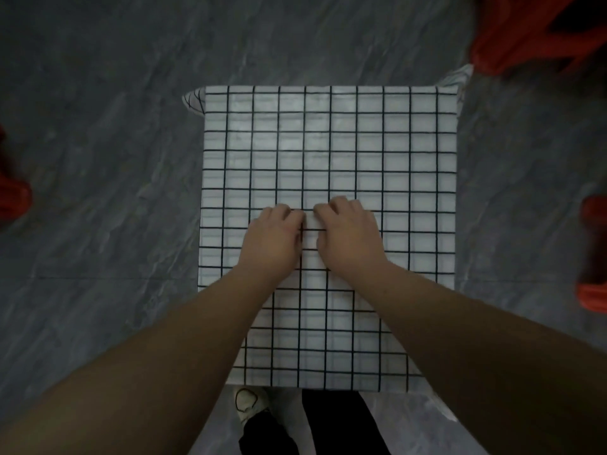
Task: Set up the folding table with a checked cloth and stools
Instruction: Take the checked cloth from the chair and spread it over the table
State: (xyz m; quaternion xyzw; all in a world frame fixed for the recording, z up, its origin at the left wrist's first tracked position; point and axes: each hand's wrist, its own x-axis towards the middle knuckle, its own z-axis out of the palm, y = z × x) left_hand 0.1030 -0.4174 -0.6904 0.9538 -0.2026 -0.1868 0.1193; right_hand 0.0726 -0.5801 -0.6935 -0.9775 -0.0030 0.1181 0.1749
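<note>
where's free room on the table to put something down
The far half of the cloth, beyond the left hand and right hand, is bare, as are strips along both sides. The middle is crowded: both hands pinch the cloth there.

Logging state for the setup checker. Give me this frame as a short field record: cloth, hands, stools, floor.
cloth: checked cloth spread flat, far corners drooping
left: left hand mid-cloth, fingers curled, seems to pinch a fold
right: right hand close beside it, same grip
stools: red, blurred, at frame edges: far-right stool, right stool, left stool
floor: grey stone-look floor
</note>
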